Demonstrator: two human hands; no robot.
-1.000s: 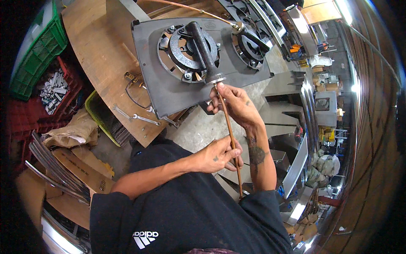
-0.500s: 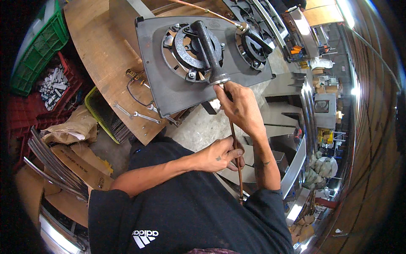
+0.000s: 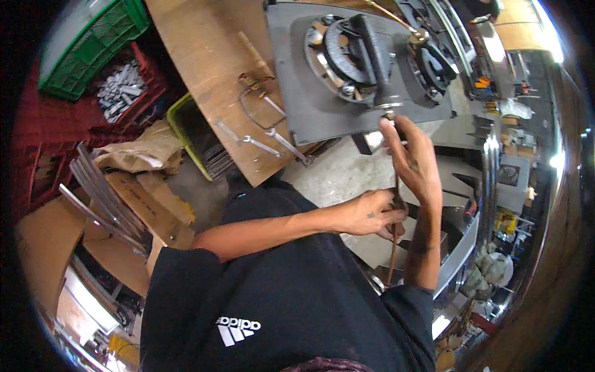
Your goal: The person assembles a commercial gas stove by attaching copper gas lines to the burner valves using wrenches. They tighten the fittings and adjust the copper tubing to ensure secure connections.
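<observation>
A dark grey gas cooktop (image 3: 316,121) with two black burners lies tilted across the wooden bench's edge. From the nearer burner (image 3: 350,56), a black mixing tube (image 3: 376,62) points toward me and ends in a small metal fitting (image 3: 388,115). My right hand (image 3: 418,162) is closed at that fitting with thumb and fingers, which partly hide it. A thin copper tube (image 3: 393,254) runs down from there toward my body. Lower down, my left hand (image 3: 372,214) reaches across and grips this tube, its fingers curled round it.
Spanners (image 3: 263,146) and a hacksaw (image 3: 257,102) lie on the wooden bench (image 3: 204,68), left of the cooktop. Beyond its edge are a yellow-green crate (image 3: 189,136), a red crate (image 3: 145,93) of metal parts and a green crate (image 3: 93,53). Metal panels (image 3: 455,173) stand right.
The view has swung, so the cooktop, bench and hands sit further right and higher. Both hands keep their places at the fitting and on the copper tube; the right fingers have shifted slightly.
</observation>
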